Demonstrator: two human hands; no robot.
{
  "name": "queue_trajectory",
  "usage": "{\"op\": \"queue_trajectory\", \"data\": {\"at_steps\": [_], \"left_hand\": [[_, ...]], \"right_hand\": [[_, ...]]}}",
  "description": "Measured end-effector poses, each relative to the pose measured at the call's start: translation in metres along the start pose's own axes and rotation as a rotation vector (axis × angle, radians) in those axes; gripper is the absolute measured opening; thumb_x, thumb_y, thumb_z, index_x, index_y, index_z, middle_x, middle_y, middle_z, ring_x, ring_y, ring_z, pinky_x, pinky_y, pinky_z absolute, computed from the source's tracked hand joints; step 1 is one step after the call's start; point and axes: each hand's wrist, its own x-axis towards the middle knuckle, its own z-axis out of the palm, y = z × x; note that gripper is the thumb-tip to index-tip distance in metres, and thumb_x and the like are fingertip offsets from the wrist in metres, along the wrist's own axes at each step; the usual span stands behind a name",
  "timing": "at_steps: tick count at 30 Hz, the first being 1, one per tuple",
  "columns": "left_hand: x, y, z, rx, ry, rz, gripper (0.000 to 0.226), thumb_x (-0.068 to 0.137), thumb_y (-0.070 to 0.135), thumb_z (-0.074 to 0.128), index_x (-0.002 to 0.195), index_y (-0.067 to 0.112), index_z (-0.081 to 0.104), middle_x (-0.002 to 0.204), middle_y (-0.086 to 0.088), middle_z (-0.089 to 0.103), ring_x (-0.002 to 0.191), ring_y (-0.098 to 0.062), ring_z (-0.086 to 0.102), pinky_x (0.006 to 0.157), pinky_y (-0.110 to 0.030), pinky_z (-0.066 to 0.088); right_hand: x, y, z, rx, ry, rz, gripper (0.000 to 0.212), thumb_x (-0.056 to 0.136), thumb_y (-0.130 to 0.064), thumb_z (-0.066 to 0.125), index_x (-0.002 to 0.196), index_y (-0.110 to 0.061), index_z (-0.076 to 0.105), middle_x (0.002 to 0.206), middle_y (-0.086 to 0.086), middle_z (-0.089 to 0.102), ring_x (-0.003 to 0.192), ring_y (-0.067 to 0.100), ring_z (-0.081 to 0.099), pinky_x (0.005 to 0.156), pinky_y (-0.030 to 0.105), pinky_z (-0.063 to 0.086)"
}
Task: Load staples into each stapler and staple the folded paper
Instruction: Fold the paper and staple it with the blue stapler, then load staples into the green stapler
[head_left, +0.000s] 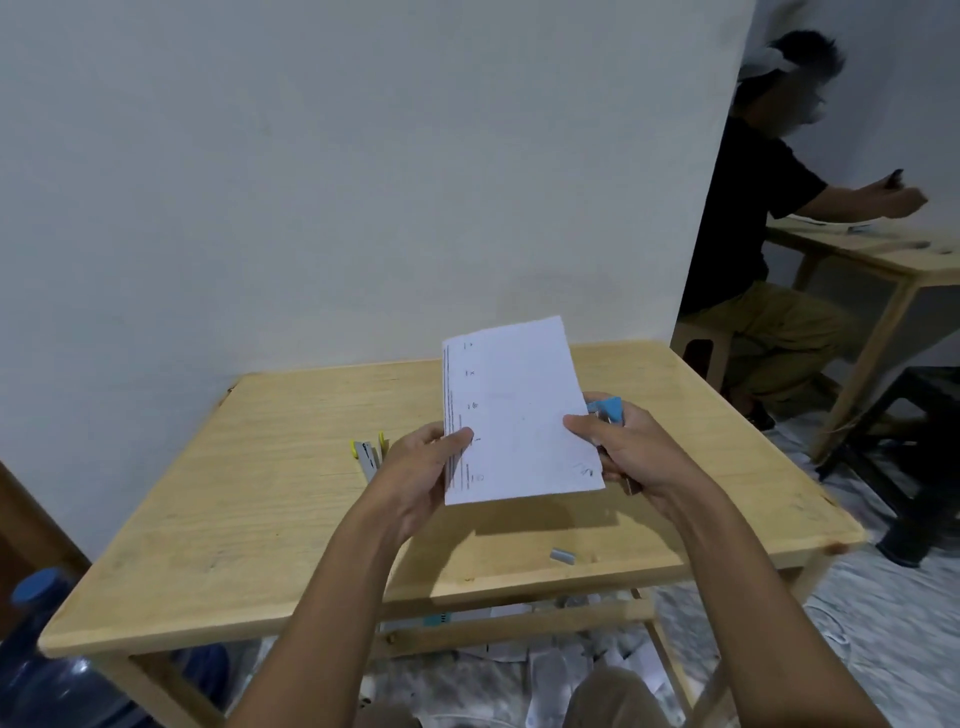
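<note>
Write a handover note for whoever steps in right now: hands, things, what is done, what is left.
Left hand: pinches the left edge of the folded paper, held up above the table.
Right hand: thumb on the paper's right edge, fingers round the blue stapler behind it.
Yellow stapler: lies on the table, left of the left hand.
Strip of staples: loose on the table near the front edge.
Done: paper folded. Whether either stapler is loaded cannot be told.
Left: staple the paper with the blue stapler, then see to the yellow one.
</note>
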Motion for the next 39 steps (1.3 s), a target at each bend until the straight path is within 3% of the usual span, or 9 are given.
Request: {"op": "queue_trajectory", "data": {"at_steps": [5,13,17,22,25,29,32,35,39], "left_hand": [[0.047,0.006,0.034,0.057,0.097,0.076,0.024,0.094,0.009,0.061,0.117,0.002,0.060,0.105,-0.012,0.072,0.086,-0.025,0.072,0.068,-0.032,0.061],[0.152,-0.006,0.096,0.281,0.259,0.061,0.030,0.094,0.011,0.059,0.122,0.009,0.050,0.120,-0.013,0.063,0.099,-0.030,0.066,0.083,-0.039,0.057],[0.188,-0.023,0.112,0.653,0.322,0.131,0.044,0.092,0.015,0.057,0.131,0.008,0.039,0.129,-0.011,0.057,0.110,-0.029,0.060,0.085,-0.034,0.051],[0.207,-0.034,0.125,1.315,0.283,0.216,0.027,0.093,0.032,0.051,0.115,0.015,0.052,0.113,-0.004,0.064,0.103,-0.027,0.060,0.084,-0.034,0.033],[0.215,-0.036,0.131,1.439,0.270,0.222,0.025,0.094,0.035,0.051,0.111,0.018,0.056,0.110,-0.002,0.067,0.096,-0.023,0.062,0.081,-0.035,0.029],[0.212,-0.030,0.117,1.334,0.188,0.224,0.043,0.095,0.049,0.049,0.124,0.018,0.056,0.126,-0.004,0.063,0.109,-0.026,0.060,0.094,-0.039,0.038],[0.180,-0.015,0.089,1.212,0.156,0.319,0.052,0.092,0.050,0.054,0.135,0.021,0.051,0.125,-0.005,0.064,0.110,-0.025,0.060,0.093,-0.037,0.046],[0.133,-0.007,0.049,1.407,0.287,0.455,0.054,0.092,0.048,0.053,0.137,0.020,0.049,0.123,-0.007,0.060,0.113,-0.026,0.055,0.094,-0.038,0.041],[0.076,-0.025,0.003,1.637,0.517,0.270,0.055,0.090,0.052,0.048,0.133,0.017,0.047,0.125,-0.011,0.049,0.113,-0.031,0.047,0.093,-0.039,0.036]], "right_hand": [[0.016,-0.004,-0.019,-0.179,0.267,0.042,0.019,0.094,-0.029,0.060,0.103,-0.012,0.061,0.068,-0.003,0.044,0.051,0.011,0.040,0.049,0.024,0.032],[0.060,-0.002,-0.059,-0.123,0.175,0.186,0.008,0.093,-0.015,0.051,0.085,-0.014,0.050,0.068,0.006,0.046,0.060,0.018,0.042,0.054,0.030,0.038],[0.076,0.003,-0.071,-0.182,0.133,0.143,0.003,0.095,-0.015,0.054,0.094,-0.014,0.057,0.075,0.007,0.056,0.062,0.018,0.048,0.061,0.032,0.042],[0.085,0.006,-0.078,-0.224,0.099,0.074,0.013,0.099,-0.021,0.054,0.110,-0.018,0.061,0.086,0.005,0.066,0.067,0.011,0.058,0.059,0.022,0.044],[0.090,0.011,-0.076,-0.236,0.098,0.046,0.019,0.100,-0.026,0.055,0.117,-0.020,0.060,0.091,0.004,0.071,0.070,0.010,0.062,0.061,0.023,0.045],[0.088,0.015,-0.070,-0.208,0.121,-0.011,0.013,0.098,-0.027,0.058,0.111,-0.028,0.060,0.097,0.000,0.073,0.063,-0.004,0.067,0.052,0.012,0.046],[0.080,0.017,-0.064,-0.209,0.139,-0.015,0.010,0.094,-0.030,0.065,0.100,-0.037,0.060,0.085,-0.004,0.076,0.075,0.012,0.072,0.067,0.030,0.056],[0.075,0.019,-0.054,-0.207,0.084,-0.016,0.012,0.091,-0.029,0.070,0.087,-0.037,0.062,0.082,-0.003,0.077,0.082,0.022,0.074,0.080,0.041,0.058],[0.087,0.024,-0.017,-0.291,0.023,0.012,0.005,0.089,-0.023,0.071,0.091,-0.019,0.071,0.080,0.000,0.071,0.066,0.015,0.068,0.060,0.025,0.056]]}}
